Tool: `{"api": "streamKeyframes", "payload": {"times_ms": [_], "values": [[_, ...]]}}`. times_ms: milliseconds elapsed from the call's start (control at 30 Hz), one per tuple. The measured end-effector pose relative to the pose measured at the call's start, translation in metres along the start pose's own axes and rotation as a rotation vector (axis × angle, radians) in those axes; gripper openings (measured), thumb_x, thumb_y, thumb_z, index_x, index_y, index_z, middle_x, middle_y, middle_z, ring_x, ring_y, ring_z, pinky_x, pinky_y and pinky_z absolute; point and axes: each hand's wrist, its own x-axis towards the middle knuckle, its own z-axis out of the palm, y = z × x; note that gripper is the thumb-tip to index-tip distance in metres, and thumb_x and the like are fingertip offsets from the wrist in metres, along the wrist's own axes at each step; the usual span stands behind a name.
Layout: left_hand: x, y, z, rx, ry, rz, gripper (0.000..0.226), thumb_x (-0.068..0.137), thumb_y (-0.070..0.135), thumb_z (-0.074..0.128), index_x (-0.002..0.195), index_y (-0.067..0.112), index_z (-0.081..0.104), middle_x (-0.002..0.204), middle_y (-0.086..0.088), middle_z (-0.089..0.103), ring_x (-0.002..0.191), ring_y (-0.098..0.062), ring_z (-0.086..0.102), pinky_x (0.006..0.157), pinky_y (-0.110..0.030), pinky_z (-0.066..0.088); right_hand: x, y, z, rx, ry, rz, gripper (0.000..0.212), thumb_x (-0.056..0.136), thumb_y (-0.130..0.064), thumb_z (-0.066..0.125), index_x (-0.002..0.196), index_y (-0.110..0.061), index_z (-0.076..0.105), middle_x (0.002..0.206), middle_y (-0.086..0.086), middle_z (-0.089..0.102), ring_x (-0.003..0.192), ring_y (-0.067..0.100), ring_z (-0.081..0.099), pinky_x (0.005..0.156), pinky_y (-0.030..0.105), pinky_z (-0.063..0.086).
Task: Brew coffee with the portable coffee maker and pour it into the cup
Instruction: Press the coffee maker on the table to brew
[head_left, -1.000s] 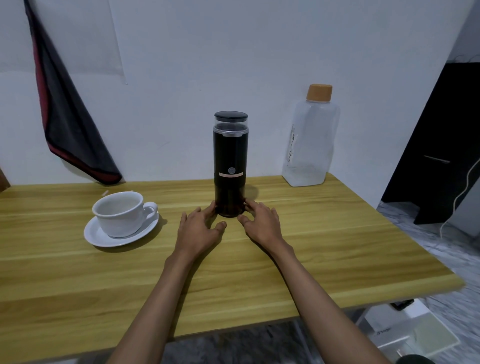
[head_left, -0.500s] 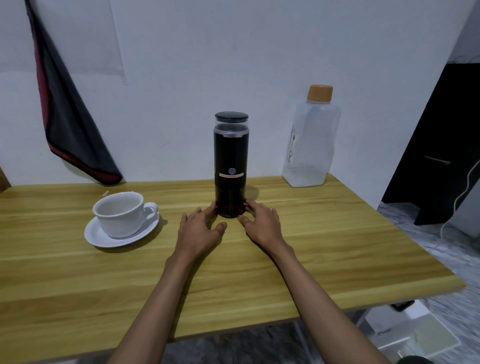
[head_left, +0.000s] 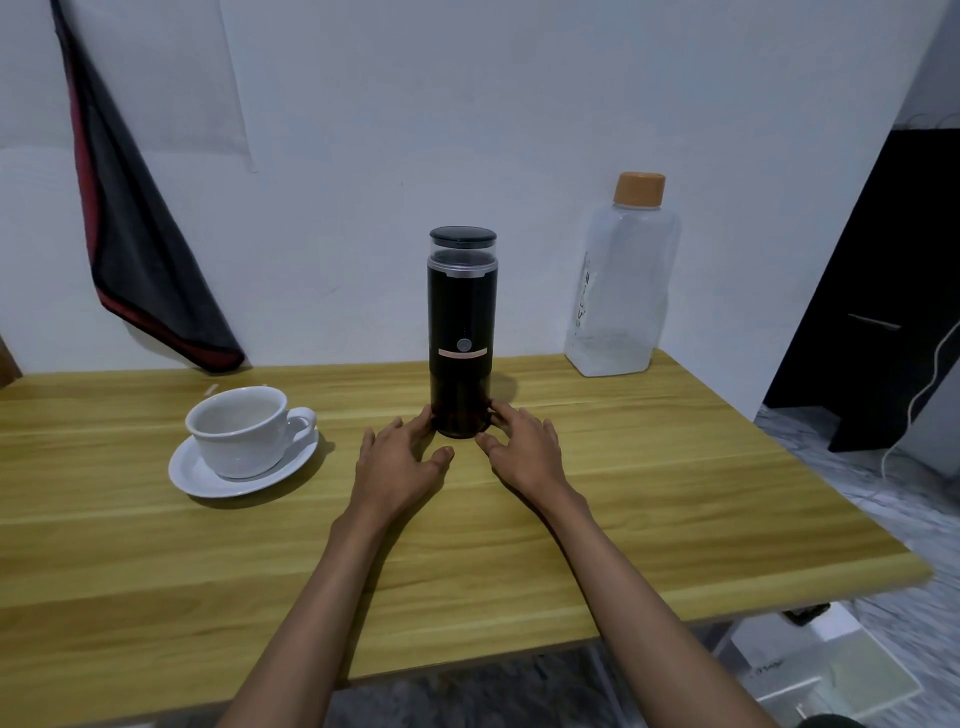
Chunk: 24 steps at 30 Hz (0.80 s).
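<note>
Our left hand (head_left: 397, 460) and right hand (head_left: 525, 453) lie flat, gripping nothing. They flank the coffee maker (head_left: 462, 332) base, presumably to steady it.

home room | wooden table (head_left: 675, 519) | hung cloth (head_left: 140, 249) | plain white wall (head_left: 363, 130)

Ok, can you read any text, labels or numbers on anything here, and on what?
Nothing reads clearly.
Clear plastic bottle: vertical dark print down its left edge, too blurred.
Portable coffee maker: round button mark above a pale band, no words.
White box, bottom right: small dark print, too blurred.
</note>
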Motion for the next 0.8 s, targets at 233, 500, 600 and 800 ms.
{"api": "streamKeyframes", "payload": {"times_ms": [233,500,600,800], "values": [[0.0008,-0.0002,0.001,0.007,0.004,0.0,0.068,0.093,0.04,0.061,0.154,0.03,0.032,0.144,0.006,0.055,0.149,-0.022,0.027,0.123,-0.049,0.007,-0.0004,0.0004,0.0002,0.002,-0.004,0.004,0.053,0.099,-0.032,0.058,0.149,-0.029,0.041,0.14,-0.006,0.059,0.146,0.019,0.03,0.123,0.047,0.005],[0.0022,-0.0007,0.0012,0.002,-0.007,-0.01,0.069,0.093,0.041,0.061,0.154,0.031,0.031,0.144,0.006,0.055,0.149,-0.021,0.025,0.123,-0.047,0.005,-0.0001,0.0008,0.0007,0.014,-0.002,0.004,0.053,0.098,-0.032,0.058,0.149,-0.029,0.042,0.138,-0.006,0.06,0.144,0.019,0.034,0.123,0.047,0.006],[0.0023,-0.0005,0.0011,0.003,-0.008,-0.015,0.069,0.093,0.04,0.061,0.154,0.031,0.032,0.144,0.006,0.055,0.149,-0.021,0.025,0.123,-0.047,0.004,-0.0003,0.0007,0.0005,0.012,0.0,0.006,0.053,0.098,-0.032,0.058,0.148,-0.03,0.042,0.138,-0.006,0.06,0.144,0.019,0.035,0.123,0.047,0.006],[0.0022,0.0012,0.0005,-0.004,-0.011,-0.014,0.069,0.093,0.04,0.061,0.154,0.03,0.032,0.143,0.008,0.056,0.149,-0.021,0.025,0.123,-0.047,0.004,0.0004,0.0003,0.0006,0.005,0.002,0.005,0.052,0.098,-0.031,0.059,0.148,-0.03,0.044,0.137,-0.007,0.061,0.143,0.019,0.036,0.123,0.048,0.008]]}}
